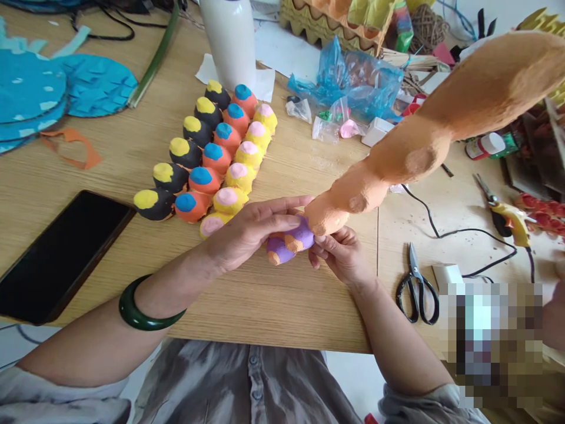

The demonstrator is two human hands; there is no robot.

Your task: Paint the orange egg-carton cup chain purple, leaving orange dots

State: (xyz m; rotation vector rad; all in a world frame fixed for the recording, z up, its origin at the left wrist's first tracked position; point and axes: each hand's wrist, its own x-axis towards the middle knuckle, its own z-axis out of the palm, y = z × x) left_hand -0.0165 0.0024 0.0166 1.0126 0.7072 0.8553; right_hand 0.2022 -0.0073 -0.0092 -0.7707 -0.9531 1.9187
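Note:
My left hand (251, 227) reaches in from the left with a dark green bangle on its forearm. Its thumb and fingers close on a purple strip of bumps with orange tips (302, 232), which looks like coated egg-carton cups. My right hand (342, 253) pinches the same strip from the right, its thumb near the lower end of a long, lumpy orange form (392, 153). That form slants to the upper right and hides part of both hands; whether it joins the purple strip I cannot tell. Beside my left hand lie yellow bumps with pink tips (238, 171).
Rows of orange bumps with blue tips (216, 154) and black bumps with yellow tips (185, 153) lie left of centre. A phone (66, 253), scissors (417, 288), yellow glue gun (514, 221), white cylinder (229, 47), blue plastic bag (348, 76) and egg cartons (335, 26) surround them.

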